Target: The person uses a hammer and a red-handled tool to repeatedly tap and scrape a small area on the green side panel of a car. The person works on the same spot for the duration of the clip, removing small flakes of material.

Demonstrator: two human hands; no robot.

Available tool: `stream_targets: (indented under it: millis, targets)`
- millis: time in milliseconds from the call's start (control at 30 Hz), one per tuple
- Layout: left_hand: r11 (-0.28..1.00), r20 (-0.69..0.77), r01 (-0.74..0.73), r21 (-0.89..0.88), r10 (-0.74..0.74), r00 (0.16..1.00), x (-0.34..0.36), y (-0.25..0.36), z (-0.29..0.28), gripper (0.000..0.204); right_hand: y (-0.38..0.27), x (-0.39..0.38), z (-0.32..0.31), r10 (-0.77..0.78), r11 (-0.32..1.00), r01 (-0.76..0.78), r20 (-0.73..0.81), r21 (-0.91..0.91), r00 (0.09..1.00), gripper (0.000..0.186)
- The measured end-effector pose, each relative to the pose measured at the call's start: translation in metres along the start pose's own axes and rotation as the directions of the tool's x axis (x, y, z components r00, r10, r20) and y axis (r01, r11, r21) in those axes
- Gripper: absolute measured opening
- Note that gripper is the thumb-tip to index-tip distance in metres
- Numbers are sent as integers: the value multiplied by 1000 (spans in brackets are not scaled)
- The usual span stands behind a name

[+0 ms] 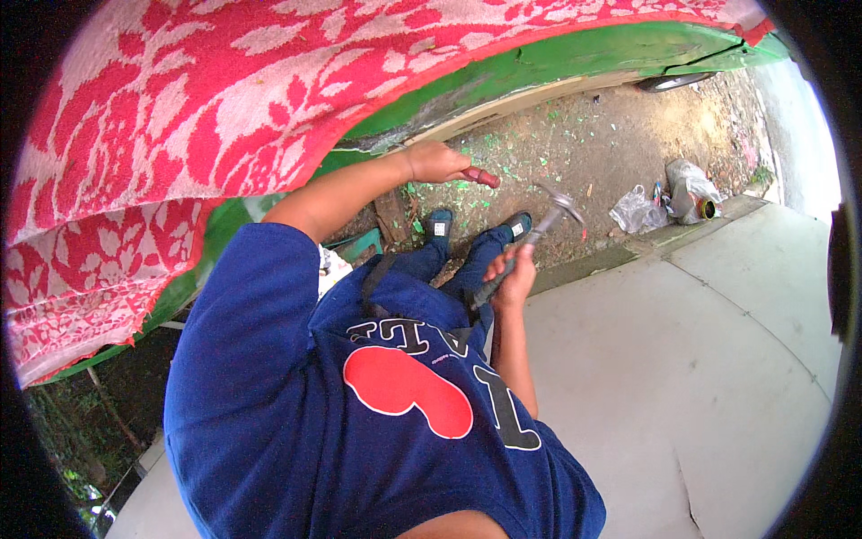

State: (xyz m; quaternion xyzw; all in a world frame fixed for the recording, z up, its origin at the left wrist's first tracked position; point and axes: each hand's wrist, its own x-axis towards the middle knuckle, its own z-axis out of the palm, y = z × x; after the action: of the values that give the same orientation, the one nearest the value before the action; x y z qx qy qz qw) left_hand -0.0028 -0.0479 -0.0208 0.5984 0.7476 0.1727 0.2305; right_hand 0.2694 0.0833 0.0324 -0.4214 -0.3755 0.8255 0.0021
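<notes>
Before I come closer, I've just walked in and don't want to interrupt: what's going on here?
The person's left hand grips a red, rod-shaped handle near the long green panel; whatever the handle leads to is hidden. The right hand holds a metal-headed hammer with a dark grip, its head apart from that handle. Small green flecks lie scattered over the brownish ground.

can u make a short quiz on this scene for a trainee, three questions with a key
1. Which grip holds the hammer?
2. True or false: the left grip is empty.
3. Where are the plastic bags?
A) On the shirt
B) On the ground
C) Under the shoes

Key:
1. The right grip.
2. False; it holds a red handle.
3. B
</notes>
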Motion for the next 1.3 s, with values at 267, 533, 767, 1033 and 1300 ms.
stream_targets:
  millis: [267,533,767,1033,1300]
  targets:
    - [999,37,5,-49,-3,999,3,1,-3,32,-6,-6,-6,-56,981,66,-60,181,997,47]
    - [998,49,34,-44,-32,998,3,-3,0,31,-4,1,-10,-48,970,77,-127,229,991,45]
    - [998,67,48,-41,-45,997,9,-2,-9,29,-5,-1,-3,18,985,-9,-52,173,998,46]
    - [993,110,111,-32,-106,988,9,4,-11,29,-9,7,-13,-28,977,45,-86,207,996,48]
    - [994,104,106,5,-106,989,11,1,-6,35,2,12,-5,-59,993,64,-49,98,997,46]
